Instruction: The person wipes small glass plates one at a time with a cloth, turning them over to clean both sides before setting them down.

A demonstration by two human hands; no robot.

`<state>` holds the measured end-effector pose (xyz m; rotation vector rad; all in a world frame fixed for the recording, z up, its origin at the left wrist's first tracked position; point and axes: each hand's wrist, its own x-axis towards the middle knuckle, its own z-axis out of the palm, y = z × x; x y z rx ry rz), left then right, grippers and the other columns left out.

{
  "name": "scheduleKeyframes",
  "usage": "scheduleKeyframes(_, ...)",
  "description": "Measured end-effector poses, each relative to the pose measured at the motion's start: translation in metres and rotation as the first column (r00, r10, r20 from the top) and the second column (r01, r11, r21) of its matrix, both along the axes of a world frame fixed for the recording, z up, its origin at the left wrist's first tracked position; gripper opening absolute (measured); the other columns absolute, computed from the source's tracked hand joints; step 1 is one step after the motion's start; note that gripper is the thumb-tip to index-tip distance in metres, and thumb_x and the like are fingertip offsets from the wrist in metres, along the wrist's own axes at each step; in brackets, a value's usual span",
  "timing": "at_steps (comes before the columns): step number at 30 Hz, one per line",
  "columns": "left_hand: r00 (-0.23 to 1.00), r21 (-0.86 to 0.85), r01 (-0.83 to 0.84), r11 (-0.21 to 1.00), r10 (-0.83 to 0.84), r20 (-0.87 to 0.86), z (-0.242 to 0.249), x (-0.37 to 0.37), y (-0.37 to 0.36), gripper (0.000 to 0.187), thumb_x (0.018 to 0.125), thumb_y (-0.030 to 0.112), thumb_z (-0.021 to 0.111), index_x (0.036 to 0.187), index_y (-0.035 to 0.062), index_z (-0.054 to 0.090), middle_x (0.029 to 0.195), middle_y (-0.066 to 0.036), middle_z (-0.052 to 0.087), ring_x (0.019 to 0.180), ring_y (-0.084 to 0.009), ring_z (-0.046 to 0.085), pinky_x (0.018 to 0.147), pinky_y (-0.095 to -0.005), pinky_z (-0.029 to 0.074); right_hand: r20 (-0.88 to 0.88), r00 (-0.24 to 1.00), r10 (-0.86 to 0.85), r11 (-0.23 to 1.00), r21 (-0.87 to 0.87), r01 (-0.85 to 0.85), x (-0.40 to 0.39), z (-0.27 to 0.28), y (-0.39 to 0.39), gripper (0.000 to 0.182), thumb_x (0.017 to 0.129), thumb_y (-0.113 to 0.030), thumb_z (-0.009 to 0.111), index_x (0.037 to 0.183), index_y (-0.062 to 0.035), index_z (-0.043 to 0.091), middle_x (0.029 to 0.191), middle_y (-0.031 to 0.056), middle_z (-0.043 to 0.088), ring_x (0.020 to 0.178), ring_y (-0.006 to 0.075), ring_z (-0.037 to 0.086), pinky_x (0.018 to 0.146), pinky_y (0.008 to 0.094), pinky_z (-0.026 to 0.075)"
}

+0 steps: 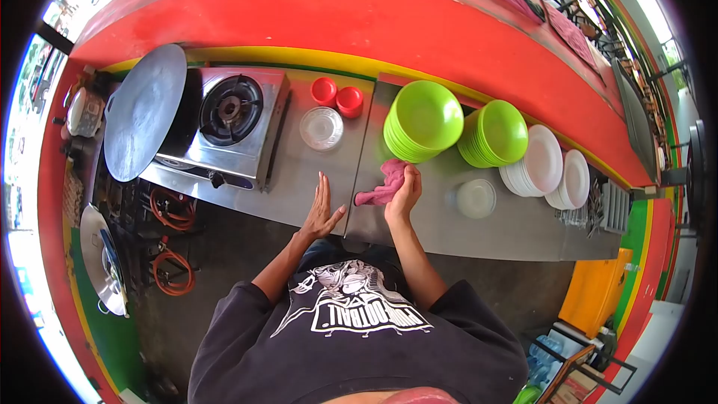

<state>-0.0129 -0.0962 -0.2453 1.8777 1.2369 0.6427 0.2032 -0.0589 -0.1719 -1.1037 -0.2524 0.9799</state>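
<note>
A crumpled pink cloth (385, 185) is gripped in my right hand (404, 193), over the metal counter (292, 157) near its front edge. To its left, my left hand (323, 213) is held with its fingers stretched out and nothing in it. Beyond the cloth stands a tall stack of green bowls (425, 120), with a second green stack (495, 133) to its right. A clear round container (476, 198) sits right of my right hand. Further back on the left are two red cups (324, 91) and a clear glass dish (321, 129).
A gas stove (224, 123) and a big round metal pan (146, 112) occupy the left side. Stacks of white bowls (542, 161) and cutlery (593, 209) stand on the right. A red ledge (359, 15) runs along the back. An orange box (596, 292) is at lower right.
</note>
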Motion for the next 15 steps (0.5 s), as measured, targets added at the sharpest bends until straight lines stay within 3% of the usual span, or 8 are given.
scheduleKeyframes(5,0.994,0.002,-0.080,0.997,0.079,0.078,0.001,-0.031,0.013,0.099,0.097,0.047,0.053,0.154,-0.0030,-0.010,0.161,-0.030,-0.011,0.152,-0.0402,-0.004,0.121,-0.0506,0.009,0.099,0.986,0.138,0.990,-0.030,-0.135,-0.045,-0.006,0.010,0.024,0.099,-0.023,0.058,0.108,-0.0010,0.060,0.096,0.0065,0.064,0.078,0.0117,0.056,0.070,0.0274,0.048)
scheduleKeyframes(7,0.986,0.007,-0.127,0.992,0.126,0.110,0.001,-0.039,0.029,0.100,0.096,0.044,0.057,0.154,-0.0033,-0.009,0.161,-0.031,-0.009,0.151,-0.0407,-0.003,0.121,-0.0488,0.011,0.440,0.885,0.151,0.987,-0.017,-0.160,-0.063,-0.012,0.010,0.028,0.099,-0.026,0.059,0.113,-0.0025,0.060,0.100,0.0077,0.064,0.086,0.0156,0.058,0.077,0.0316,0.049)
scheduleKeyframes(8,0.982,0.004,-0.160,0.987,0.158,0.108,0.001,-0.041,0.041,0.101,0.095,0.042,0.060,0.154,-0.0037,-0.007,0.160,-0.031,-0.006,0.151,-0.0416,-0.001,0.121,-0.0480,0.012,0.594,0.792,0.144,0.986,-0.015,-0.168,-0.071,-0.014,0.009,0.030,0.099,-0.028,0.059,0.116,-0.0032,0.060,0.102,0.0083,0.064,0.090,0.0175,0.059,0.080,0.0338,0.049)
scheduleKeyframes(9,0.976,0.005,-0.189,0.982,0.188,0.107,0.001,-0.043,0.054,0.102,0.094,0.041,0.063,0.154,-0.0042,-0.006,0.160,-0.032,-0.004,0.151,-0.0424,0.001,0.121,-0.0473,0.013,0.740,0.645,0.192,0.979,-0.096,-0.182,-0.075,-0.034,0.006,0.035,0.096,-0.024,0.062,0.124,-0.0034,0.057,0.113,0.0113,0.065,0.107,0.0257,0.060,0.097,0.0396,0.044)
scheduleKeyframes(11,0.965,0.082,-0.237,0.968,0.225,0.133,-0.003,-0.045,0.081,0.108,0.088,0.042,0.070,0.154,-0.0046,-0.002,0.158,-0.033,0.003,0.149,-0.0457,0.007,0.120,-0.0493,0.016,0.951,0.133,0.281,0.936,-0.241,-0.256,-0.075,-0.055,-0.004,0.045,0.090,-0.021,0.065,0.132,-0.0073,0.054,0.130,0.0155,0.058,0.121,0.0344,0.055,0.106,0.0483,0.037)
scheduleKeyframes(14,0.968,0.187,-0.249,0.950,0.235,0.092,-0.002,-0.045,0.124,0.120,0.077,0.046,0.079,0.153,-0.0043,0.002,0.155,-0.035,0.010,0.146,-0.0498,0.014,0.119,-0.0524,0.019,0.916,-0.232,0.328,0.916,-0.369,-0.160,-0.080,-0.100,-0.031,0.056,0.086,-0.022,0.067,0.138,-0.0128,0.051,0.145,0.0164,0.047,0.133,0.0402,0.043,0.110,0.0572,0.028)
scheduleKeyframes(15,0.970,0.215,-0.241,0.946,0.233,0.066,-0.001,-0.044,0.135,0.124,0.073,0.048,0.082,0.153,-0.0041,0.003,0.154,-0.036,0.012,0.145,-0.0510,0.016,0.118,-0.0534,0.020,0.916,-0.207,0.343,0.915,-0.375,-0.146,-0.080,-0.108,-0.035,0.057,0.086,-0.023,0.067,0.140,-0.0142,0.050,0.147,0.0162,0.044,0.135,0.0401,0.041,0.110,0.0583,0.028)
